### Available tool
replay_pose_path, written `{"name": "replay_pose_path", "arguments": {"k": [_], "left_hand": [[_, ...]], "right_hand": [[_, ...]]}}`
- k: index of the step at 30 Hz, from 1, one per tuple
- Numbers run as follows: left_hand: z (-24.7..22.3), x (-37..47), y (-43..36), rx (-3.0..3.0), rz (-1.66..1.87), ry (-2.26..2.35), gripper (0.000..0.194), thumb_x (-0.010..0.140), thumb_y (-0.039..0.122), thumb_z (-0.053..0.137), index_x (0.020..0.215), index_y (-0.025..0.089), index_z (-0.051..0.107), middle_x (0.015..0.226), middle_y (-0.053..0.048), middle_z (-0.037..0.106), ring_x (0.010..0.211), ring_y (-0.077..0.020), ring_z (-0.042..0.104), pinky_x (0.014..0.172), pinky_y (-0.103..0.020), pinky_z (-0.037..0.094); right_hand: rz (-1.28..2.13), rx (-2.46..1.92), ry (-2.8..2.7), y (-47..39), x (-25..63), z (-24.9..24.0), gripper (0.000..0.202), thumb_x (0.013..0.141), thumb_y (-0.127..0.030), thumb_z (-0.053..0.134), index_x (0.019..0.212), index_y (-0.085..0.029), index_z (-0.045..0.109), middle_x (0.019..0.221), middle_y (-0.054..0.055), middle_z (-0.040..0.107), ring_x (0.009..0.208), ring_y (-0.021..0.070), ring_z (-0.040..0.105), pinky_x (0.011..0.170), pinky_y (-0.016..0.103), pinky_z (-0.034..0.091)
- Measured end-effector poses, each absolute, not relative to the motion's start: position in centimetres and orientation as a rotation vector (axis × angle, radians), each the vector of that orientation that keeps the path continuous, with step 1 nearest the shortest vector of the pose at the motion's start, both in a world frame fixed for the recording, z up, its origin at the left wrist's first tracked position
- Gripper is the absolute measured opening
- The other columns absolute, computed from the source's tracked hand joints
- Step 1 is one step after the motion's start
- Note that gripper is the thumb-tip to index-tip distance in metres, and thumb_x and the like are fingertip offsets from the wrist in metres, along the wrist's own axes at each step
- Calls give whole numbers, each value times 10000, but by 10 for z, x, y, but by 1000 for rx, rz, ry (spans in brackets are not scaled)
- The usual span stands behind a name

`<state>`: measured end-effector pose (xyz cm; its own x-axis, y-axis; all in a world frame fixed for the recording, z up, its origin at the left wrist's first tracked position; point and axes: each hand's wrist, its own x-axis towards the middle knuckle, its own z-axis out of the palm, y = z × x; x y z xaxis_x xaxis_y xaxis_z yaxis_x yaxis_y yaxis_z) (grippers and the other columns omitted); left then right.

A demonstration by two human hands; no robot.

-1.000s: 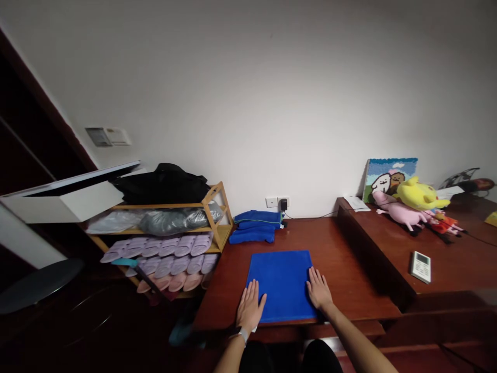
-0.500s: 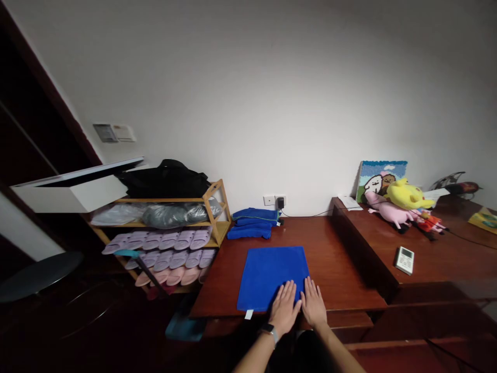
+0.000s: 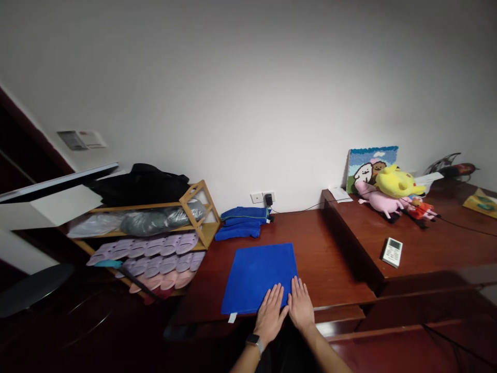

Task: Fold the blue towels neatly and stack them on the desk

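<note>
Two hands point(image 3: 271, 313) point(image 3: 301, 309) flat, fingers straight, side by side on blue cloth point(image 3: 256, 274).

We see a plain blue cloth point(image 3: 258, 274), a red-brown surface point(image 3: 318, 243), lilac and pink slippers point(image 3: 169, 245), a yellow plush point(image 3: 393, 182) and a black plug point(image 3: 268, 199).

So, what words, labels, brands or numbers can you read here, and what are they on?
No text is legible.
White tag on the blue cloth: any print too small.
White remote: markings too small.
Paper near the picture: too blurred.
Yellow packet: too blurred.
</note>
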<state>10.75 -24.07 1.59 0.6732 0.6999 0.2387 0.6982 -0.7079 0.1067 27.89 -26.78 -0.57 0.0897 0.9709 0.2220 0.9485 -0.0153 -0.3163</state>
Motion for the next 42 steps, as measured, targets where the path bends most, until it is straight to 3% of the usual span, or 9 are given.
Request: {"name": "replay_pose_path", "arguments": {"k": [11, 20, 28, 34, 38, 42], "left_hand": [[-5, -4, -226, 2626, 678, 1854, 710, 1052, 482, 326, 1650, 212, 54, 1638, -122, 390, 1507, -269, 371, 1229, -532, 353], [-2, -44, -235, 2579, 659, 1832, 689, 1053, 481, 320, 1649, 233, 78, 1656, -86, 360, 1501, -253, 385, 1233, -495, 357], [-6, -47, -235, 2572, 705, 1786, 689, 1056, 473, 328, 1647, 228, 71, 1659, -85, 348, 1509, -247, 370, 1238, -492, 355], [4, -44, -235, 2535, 736, 1784, 661, 1057, 434, 330, 1647, 256, 90, 1663, -71, 342, 1517, -253, 355, 1246, -522, 337], [27, -17, -220, 2589, 721, 1601, 609, 1059, 397, 325, 1638, 279, 178, 1681, -32, 318, 1533, -232, 324, 1259, -485, 323], [45, 38, -194, 2615, 652, 1410, 557, 1060, 410, 305, 1600, 274, 328, 1637, -31, 422, 1508, -226, 378, 1242, -456, 357]], "right_hand": [[174, -2073, -1851, -271, 279, 5, 625, 1044, -367, 226, 1598, -91, 307, 1678, 71, 215, 1566, 252, 178, 1293, 427, 148], [132, -2092, -1851, -275, 278, 0, 634, 1035, -386, 226, 1598, -113, 330, 1668, 61, 258, 1558, 250, 214, 1292, 448, 145], [214, -2154, -1883, -278, 279, 6, 666, 1047, -441, 203, 1602, -87, 301, 1676, 69, 239, 1561, 227, 200, 1291, 409, 163], [360, -2112, -1804, -273, 293, 16, 684, 1053, -510, 128, 1627, -153, 232, 1690, 25, 206, 1568, 193, 165, 1286, 395, 172], [318, -2095, -1814, -245, 300, 35, 675, 1055, -487, 125, 1626, -144, 231, 1695, 34, 195, 1573, 192, 140, 1286, 389, 146], [329, -2140, -1853, -207, 299, 47, 656, 1051, -447, 141, 1624, -145, 238, 1695, 34, 202, 1574, 199, 142, 1282, 396, 144]]}}
